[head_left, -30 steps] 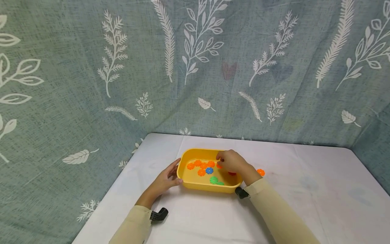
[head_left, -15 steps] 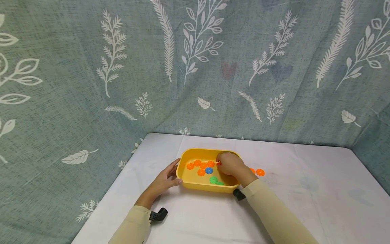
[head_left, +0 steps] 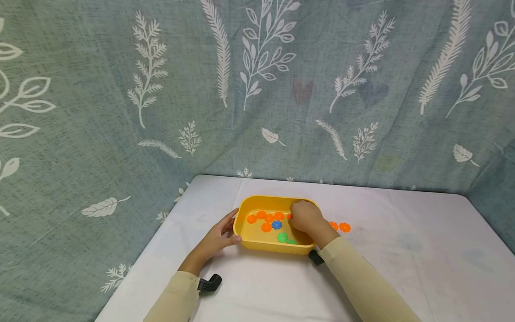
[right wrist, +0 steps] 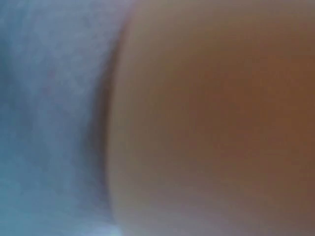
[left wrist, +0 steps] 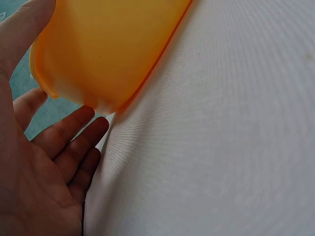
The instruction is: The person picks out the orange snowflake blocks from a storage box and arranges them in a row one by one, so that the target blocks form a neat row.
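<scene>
A yellow plastic tray (head_left: 265, 245) stands on the white-covered table. My left hand (head_left: 217, 236) rests at its left end, thumb by the front corner, index finger at the far rim. In the left wrist view the fingers (left wrist: 74, 132) are loosely extended, tips at the tray wall. My right hand (head_left: 306, 218) reaches down inside the right end, its back to the camera and fingertips hidden. Just left of it shows an orange piece (head_left: 289, 216); whether the fingers hold it I cannot tell. Several orange flower-shaped discs (head_left: 266, 227), a blue disc (head_left: 276, 225) and green discs (head_left: 282, 237) lie inside.
Two orange discs (head_left: 344, 227) lie on the table to the right of the tray, one partly behind the right wrist. A leaf-patterned grey-green cloth (head_left: 257, 112) hangs behind the table. The right wrist view is blurred by a close tan surface (right wrist: 211, 118).
My right hand has dipped lower into the tray's right end, covering the red piece there. A second orange disc beyond the wrist has come into sight. The left hand stays put.
</scene>
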A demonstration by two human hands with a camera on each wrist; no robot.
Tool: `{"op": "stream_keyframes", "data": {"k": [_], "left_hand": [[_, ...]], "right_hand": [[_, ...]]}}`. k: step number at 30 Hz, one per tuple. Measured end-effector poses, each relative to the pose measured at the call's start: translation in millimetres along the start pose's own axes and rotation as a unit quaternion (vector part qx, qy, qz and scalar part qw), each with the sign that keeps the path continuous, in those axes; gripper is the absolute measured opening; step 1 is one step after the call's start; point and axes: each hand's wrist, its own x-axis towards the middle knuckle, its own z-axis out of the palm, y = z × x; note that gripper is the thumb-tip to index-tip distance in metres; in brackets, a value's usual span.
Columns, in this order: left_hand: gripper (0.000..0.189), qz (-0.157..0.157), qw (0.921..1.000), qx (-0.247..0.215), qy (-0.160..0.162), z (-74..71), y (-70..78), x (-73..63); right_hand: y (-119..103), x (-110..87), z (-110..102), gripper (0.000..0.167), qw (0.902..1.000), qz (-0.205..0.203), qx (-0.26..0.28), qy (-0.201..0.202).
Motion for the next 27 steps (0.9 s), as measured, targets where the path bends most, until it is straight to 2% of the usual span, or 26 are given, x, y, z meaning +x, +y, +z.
{"op": "stream_keyframes", "data": {"k": [8,13,17,23,27], "left_hand": [[0.086,0.005,0.9999,0.001,0.014,0.8,-0.6,-0.5],[0.086,0.007,0.9999,0.003,0.012,1.2,1.4,-1.3],[0.086,0.007,0.9999,0.004,0.012,1.2,2.6,-1.3],[0.086,0.001,0.9998,0.005,0.017,1.0,2.6,-1.9],[0.086,-0.001,0.9998,0.009,0.020,1.6,1.7,-2.8]], "right_hand": [[-0.4,-1.2,-2.7,0.010,0.9993,-0.002,0.034,-0.014],[-0.7,-0.8,-2.0,0.015,0.9995,0.016,0.018,-0.021],[-0.1,-0.7,-1.7,0.016,0.9988,0.015,0.035,-0.031],[0.9,-1.1,-1.6,0.028,0.9964,-0.006,0.080,-0.026],[1.2,-1.8,0.1,0.027,0.9952,-0.039,0.088,-0.018]]}}
